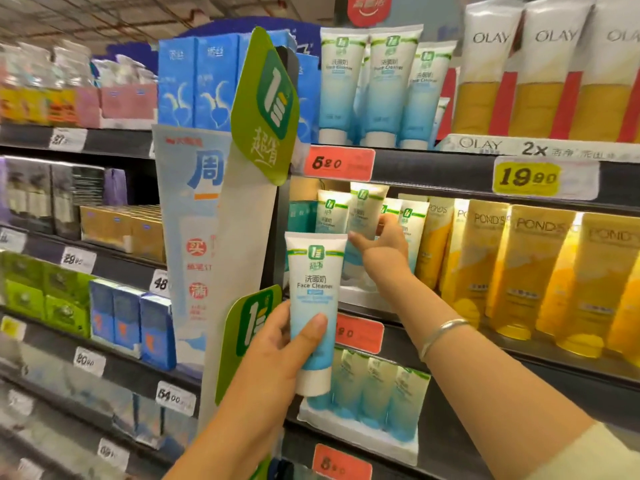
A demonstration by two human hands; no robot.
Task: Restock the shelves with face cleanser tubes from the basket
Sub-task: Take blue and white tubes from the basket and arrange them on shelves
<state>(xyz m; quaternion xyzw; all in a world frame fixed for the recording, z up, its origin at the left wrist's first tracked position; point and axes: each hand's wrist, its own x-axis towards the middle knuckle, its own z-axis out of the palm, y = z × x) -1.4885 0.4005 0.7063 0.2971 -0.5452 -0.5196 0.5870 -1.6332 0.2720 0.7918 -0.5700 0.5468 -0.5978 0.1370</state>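
Two bare forearms are reaching up from the bottom edge toward a cosmetics aisle, where restocking is under way. At left, blue cartons (194, 81) and a green hanging sign (265, 109) are flanking the bay. Just right of the sign, the left hand (277, 344) is gripping 1 face cleanser tube (313, 306), fingers behind it and thumb pressed across the front, holding it upright with its cap down and its long axis vertical, in front of the shelving and not yet on it. Further right and deeper in, the right hand (381, 247), a silver bangle (440, 336) on its wrist, is pinching a second tube (363, 211) between thumb and fingers, setting it among the matching tubes standing on the middle shelf (367, 301). That row is lying above and right of the waiting tube, so the right hand is nearer the slot. Yellow Pond's tubes (540, 268) are filling the shelf beyond. No basket is showing in view.
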